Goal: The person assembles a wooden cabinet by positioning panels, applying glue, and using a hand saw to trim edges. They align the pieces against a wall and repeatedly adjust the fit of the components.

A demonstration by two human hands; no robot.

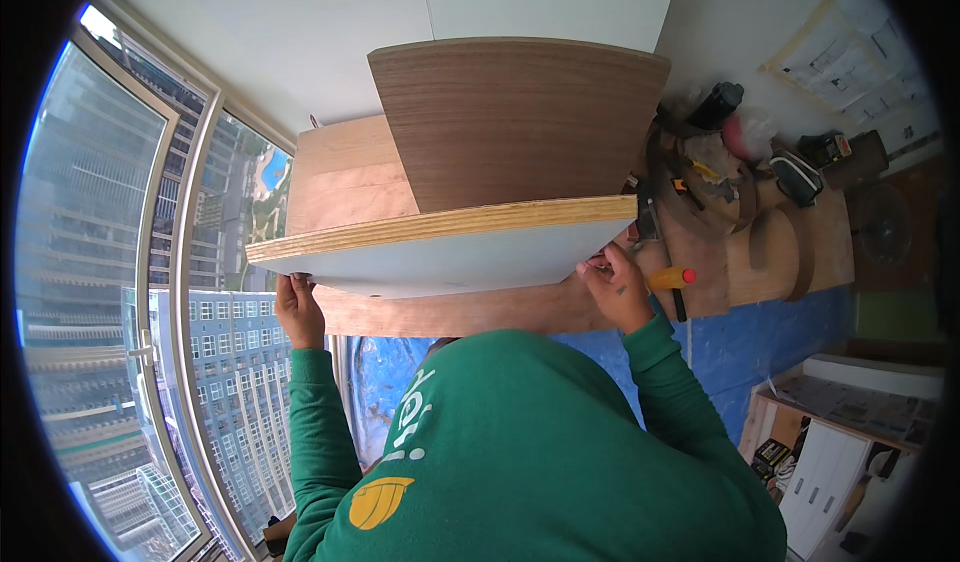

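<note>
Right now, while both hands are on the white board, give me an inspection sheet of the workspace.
Surface: wooden worktop, blue sheeting below its near edge.
Workpieces: white board with layered edge; brown woodgrain panel behind it.
Clutter: red-tipped yellow bottle and curled brown strips, right side.
Hands: left hand holds the board near its left end; right hand, near its right.
Cables: nothing clearly seen.
Surroundings: window at left, papers on upper-right wall.

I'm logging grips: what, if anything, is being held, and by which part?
A white-faced plywood board, by both ends: left hand at the left, right hand at the right.
</note>
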